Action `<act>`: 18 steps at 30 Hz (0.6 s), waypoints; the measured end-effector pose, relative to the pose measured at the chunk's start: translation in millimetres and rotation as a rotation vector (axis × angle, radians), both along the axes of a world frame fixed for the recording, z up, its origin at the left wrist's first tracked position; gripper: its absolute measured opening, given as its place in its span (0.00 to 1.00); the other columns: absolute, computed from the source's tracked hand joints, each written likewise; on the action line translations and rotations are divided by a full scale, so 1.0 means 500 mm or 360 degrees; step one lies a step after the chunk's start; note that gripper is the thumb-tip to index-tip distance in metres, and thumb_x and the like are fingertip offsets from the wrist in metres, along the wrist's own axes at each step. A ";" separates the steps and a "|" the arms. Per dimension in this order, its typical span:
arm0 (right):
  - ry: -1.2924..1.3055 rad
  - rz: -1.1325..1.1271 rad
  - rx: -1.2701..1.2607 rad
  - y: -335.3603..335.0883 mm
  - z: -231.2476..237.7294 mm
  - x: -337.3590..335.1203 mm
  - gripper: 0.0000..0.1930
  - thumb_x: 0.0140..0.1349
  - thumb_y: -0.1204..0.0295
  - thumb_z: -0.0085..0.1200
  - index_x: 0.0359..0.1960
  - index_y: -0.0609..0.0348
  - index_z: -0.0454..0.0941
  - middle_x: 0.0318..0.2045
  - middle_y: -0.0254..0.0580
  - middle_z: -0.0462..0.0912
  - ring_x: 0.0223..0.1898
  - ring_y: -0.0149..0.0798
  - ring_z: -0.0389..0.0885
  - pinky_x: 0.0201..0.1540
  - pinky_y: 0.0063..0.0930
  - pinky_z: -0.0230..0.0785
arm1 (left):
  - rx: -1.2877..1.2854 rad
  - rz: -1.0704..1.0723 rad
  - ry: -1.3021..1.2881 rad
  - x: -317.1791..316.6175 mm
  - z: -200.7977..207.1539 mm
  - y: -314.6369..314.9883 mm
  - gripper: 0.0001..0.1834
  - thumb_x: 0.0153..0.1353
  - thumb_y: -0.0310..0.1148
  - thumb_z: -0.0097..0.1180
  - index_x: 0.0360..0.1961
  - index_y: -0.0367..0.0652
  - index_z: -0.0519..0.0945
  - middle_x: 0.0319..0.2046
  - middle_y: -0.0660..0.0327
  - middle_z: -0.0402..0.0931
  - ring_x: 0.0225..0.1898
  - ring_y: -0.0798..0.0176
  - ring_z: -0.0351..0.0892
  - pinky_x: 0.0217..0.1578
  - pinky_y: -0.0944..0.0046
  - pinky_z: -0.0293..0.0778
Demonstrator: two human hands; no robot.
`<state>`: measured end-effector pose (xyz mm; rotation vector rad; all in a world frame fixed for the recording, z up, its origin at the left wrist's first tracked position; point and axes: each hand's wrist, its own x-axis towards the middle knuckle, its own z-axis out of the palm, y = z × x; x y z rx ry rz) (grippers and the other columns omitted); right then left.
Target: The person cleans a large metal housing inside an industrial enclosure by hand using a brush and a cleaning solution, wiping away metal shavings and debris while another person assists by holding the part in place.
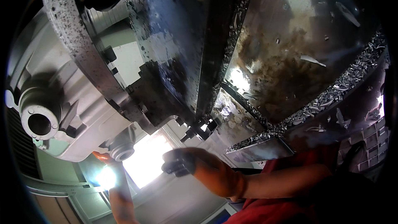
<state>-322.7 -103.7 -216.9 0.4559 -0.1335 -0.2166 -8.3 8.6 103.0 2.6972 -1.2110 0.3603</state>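
A large pale metal casting (89, 118) with round hollow bosses fills the left side, next to a curved, speckled metal ring (68, 25). At the casting's lower edge, my left hand (103, 157) in an orange glove grips it beside a short round boss (123, 151); part of that hand is hidden behind the casting. My right hand (188, 166) wears an orange glove with dark, soiled fingers. Its fingers are curled in, with nothing visible in them, below a dark bracket with bolts (201, 128) and apart from it.
Oily sheet-metal panels (286, 70) stand at the upper right, with metal chips (327, 99) heaped along their edges. A dark upright rail (211, 45) runs between these panels and a bluish, wet panel (170, 33). Behind my hands are a bright window (149, 157) and a glaring lamp (107, 177).
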 end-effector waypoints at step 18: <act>0.0495 -0.0211 -0.0205 -0.018 0.045 0.058 0.26 0.77 0.59 0.43 0.67 0.64 0.66 0.59 0.49 0.78 0.63 0.41 0.75 0.66 0.37 0.68 | 0.0204 -0.0139 -0.0392 0.090 -0.025 0.121 0.27 0.69 0.46 0.53 0.60 0.35 0.73 0.56 0.54 0.75 0.57 0.54 0.73 0.61 0.55 0.69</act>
